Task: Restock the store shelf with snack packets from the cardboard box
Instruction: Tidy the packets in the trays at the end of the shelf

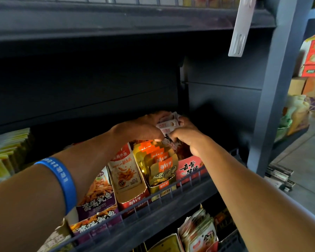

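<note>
Packets [168,124] pinched btwn fingers of left hand [142,128] & right hand [186,136] (both clamped), above red box [189,165].

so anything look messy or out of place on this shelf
Mostly tidy. The gold packets lean forward out of their tray, overlapping unevenly. A white plastic strip hangs tilted from the shelf above. Both hands hold a stack of pale packets over the red box.
</note>
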Motion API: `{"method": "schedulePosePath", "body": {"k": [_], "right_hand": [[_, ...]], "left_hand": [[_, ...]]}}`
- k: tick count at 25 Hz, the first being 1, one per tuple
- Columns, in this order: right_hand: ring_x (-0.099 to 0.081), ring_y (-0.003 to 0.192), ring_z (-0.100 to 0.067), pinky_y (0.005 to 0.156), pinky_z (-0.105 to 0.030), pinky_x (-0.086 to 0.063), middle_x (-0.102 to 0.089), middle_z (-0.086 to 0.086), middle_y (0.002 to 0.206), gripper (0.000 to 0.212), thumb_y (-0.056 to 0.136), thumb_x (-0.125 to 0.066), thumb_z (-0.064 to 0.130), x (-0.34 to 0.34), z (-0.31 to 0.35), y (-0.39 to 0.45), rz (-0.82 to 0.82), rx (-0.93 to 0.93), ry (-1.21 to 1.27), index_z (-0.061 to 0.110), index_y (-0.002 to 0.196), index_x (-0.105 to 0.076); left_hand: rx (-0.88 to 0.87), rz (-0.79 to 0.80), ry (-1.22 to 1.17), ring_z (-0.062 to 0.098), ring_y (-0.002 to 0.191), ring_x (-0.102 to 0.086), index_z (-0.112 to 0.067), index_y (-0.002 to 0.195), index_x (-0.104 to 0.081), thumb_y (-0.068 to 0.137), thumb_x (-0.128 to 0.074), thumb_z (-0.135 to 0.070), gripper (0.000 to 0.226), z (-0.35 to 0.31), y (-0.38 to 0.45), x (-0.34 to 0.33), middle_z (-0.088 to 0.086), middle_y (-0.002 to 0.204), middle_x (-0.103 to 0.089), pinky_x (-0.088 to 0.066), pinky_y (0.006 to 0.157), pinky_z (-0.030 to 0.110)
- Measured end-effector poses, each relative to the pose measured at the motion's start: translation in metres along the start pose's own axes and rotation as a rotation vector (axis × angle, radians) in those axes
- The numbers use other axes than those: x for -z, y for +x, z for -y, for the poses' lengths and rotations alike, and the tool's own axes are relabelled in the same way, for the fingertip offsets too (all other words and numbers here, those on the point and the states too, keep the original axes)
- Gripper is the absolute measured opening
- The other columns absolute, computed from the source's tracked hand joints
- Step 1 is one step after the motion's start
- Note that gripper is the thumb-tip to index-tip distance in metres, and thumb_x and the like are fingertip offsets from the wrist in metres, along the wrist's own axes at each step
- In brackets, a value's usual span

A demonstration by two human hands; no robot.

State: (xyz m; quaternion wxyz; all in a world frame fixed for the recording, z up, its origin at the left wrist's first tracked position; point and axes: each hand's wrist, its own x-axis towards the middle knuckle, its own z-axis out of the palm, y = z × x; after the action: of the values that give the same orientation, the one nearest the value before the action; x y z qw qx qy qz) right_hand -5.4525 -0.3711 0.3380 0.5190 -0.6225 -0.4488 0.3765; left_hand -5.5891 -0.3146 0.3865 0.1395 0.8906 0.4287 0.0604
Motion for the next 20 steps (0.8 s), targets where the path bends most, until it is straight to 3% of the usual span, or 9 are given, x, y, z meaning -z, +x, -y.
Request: {"method": "schedulePosePath", "body": {"k": [1,3,6,9,12,14,16,18,20], "right_hand": [[-0.056,0.095,-0.011,0.06,-0.021,-0.039,-0.061,0.003,0.1,0.063,0.073,-0.056,-0.012,-0.001,0.0,-0.001,-0.019,-0.009,-0.011,0.022,0.126,-0.053],[-0.054,0.09,-0.013,0.059,-0.022,-0.038,-0.061,0.002,0.096,0.051,0.077,-0.055,-0.008,-0.004,0.0,-0.005,-0.078,-0.031,-0.106,0.02,0.12,-0.055],[-0.053,0.092,-0.022,0.072,-0.026,-0.043,-0.056,-0.006,0.094,0.028,0.083,-0.056,0.0,-0.007,0.0,-0.007,-0.074,-0.134,-0.236,0.016,0.106,-0.052],[-0.051,0.084,-0.022,0.077,-0.032,-0.044,-0.054,-0.01,0.093,0.007,0.083,-0.055,-0.001,-0.008,0.001,-0.007,0.02,-0.265,-0.241,0.006,0.085,-0.054],[-0.056,0.108,-0.032,0.085,-0.034,-0.048,-0.06,-0.016,0.113,0.02,0.083,-0.055,-0.004,-0.006,-0.003,-0.001,0.051,-0.271,-0.26,0.003,0.101,-0.06],[-0.06,0.102,-0.032,0.079,-0.034,-0.052,-0.064,-0.019,0.11,0.023,0.078,-0.055,-0.01,-0.003,-0.006,0.001,0.04,-0.246,-0.254,0.004,0.095,-0.06],[-0.062,0.1,-0.031,0.081,-0.036,-0.055,-0.066,-0.017,0.109,0.033,0.075,-0.057,-0.01,0.0,-0.009,0.005,0.039,-0.193,-0.276,0.003,0.104,-0.061],[-0.064,0.103,-0.029,0.086,-0.038,-0.057,-0.068,-0.012,0.107,0.04,0.07,-0.062,-0.006,0.001,-0.011,0.006,0.018,-0.125,-0.309,0.007,0.108,-0.062],[-0.065,0.102,-0.025,0.088,-0.04,-0.057,-0.069,-0.007,0.102,0.037,0.069,-0.065,-0.003,0.001,-0.012,0.004,-0.032,-0.056,-0.286,0.015,0.101,-0.061]], "left_hand": [[0.012,-0.013,-0.005,0.021,0.112,-0.049,-0.041,0.154,-0.015,0.084,-0.072,-0.02,0.093,0.0,0.001,0.0,0.003,0.149,-0.041,-0.049,0.079,0.032],[0.034,-0.047,-0.035,0.028,0.135,-0.039,-0.038,0.156,-0.012,0.087,-0.067,-0.025,0.09,-0.001,0.001,-0.001,0.004,0.159,-0.027,-0.044,0.1,0.042],[0.057,-0.085,-0.121,0.027,0.151,-0.013,-0.029,0.159,-0.008,0.095,-0.057,-0.031,0.081,-0.006,0.004,-0.003,0.003,0.167,-0.008,-0.023,0.118,0.042],[0.051,-0.1,-0.13,0.03,0.149,-0.019,-0.009,0.157,-0.021,0.104,-0.044,-0.029,0.061,-0.001,0.007,-0.007,0.014,0.164,-0.018,-0.022,0.115,0.032],[0.109,-0.103,-0.203,0.034,0.145,-0.026,-0.002,0.146,-0.041,0.105,-0.039,-0.028,0.049,0.009,0.014,-0.01,0.018,0.156,-0.033,-0.02,0.115,0.038],[0.105,-0.063,-0.151,0.033,0.148,-0.018,-0.004,0.15,-0.034,0.105,-0.037,-0.031,0.053,0.001,0.017,-0.013,0.016,0.161,-0.024,-0.013,0.12,0.043],[0.109,-0.053,-0.144,0.028,0.151,-0.013,-0.014,0.156,-0.024,0.102,-0.042,-0.044,0.064,-0.01,0.023,-0.015,0.008,0.165,-0.015,-0.013,0.12,0.039],[0.112,-0.081,-0.176,0.026,0.146,-0.026,-0.02,0.153,-0.03,0.099,-0.048,-0.048,0.063,-0.019,0.028,-0.011,0.006,0.162,-0.025,-0.027,0.109,0.032],[0.12,-0.12,-0.227,0.025,0.122,-0.049,-0.018,0.141,-0.046,0.102,-0.046,-0.044,0.048,-0.019,0.03,-0.005,0.011,0.148,-0.046,-0.039,0.089,0.026]]}}
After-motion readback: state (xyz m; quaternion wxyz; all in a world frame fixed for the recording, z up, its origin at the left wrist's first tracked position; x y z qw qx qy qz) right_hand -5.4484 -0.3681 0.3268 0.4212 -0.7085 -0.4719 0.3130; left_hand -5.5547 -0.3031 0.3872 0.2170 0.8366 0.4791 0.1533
